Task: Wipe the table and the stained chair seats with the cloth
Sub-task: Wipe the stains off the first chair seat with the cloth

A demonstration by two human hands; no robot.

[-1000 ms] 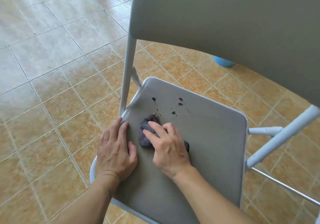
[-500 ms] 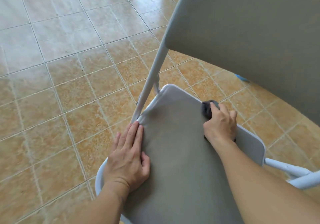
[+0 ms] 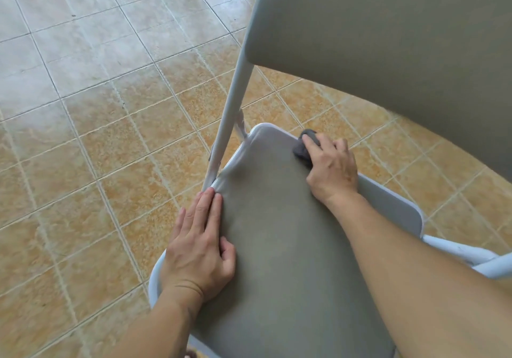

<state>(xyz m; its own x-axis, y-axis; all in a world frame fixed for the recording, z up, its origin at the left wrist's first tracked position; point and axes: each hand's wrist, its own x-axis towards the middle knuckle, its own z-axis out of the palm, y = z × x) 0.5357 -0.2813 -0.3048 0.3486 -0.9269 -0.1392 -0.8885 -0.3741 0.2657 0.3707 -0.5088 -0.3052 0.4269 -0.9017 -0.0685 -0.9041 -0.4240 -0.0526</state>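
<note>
A grey folding chair fills the lower right, its seat (image 3: 279, 235) looking plain grey with no dark spots in view. My right hand (image 3: 332, 167) presses a bunched dark grey cloth (image 3: 302, 149) against the seat's far edge, near the back rim. Only a small part of the cloth shows past my fingers. My left hand (image 3: 199, 246) lies flat on the seat's left edge, fingers together and pointing away from me, with nothing in it. The backrest (image 3: 388, 47) looms over the upper right.
The chair's pale metal frame tube (image 3: 232, 111) slants up from the seat's left corner to the backrest. More tubing (image 3: 471, 255) sticks out at the right. Tan and beige floor tiles (image 3: 97, 108) surround the chair, with glare at the upper left.
My right hand has swept the cloth from the near-left part of the seat across to its far edge. The dark spots seen one second ago no longer show. My left hand stayed put.
</note>
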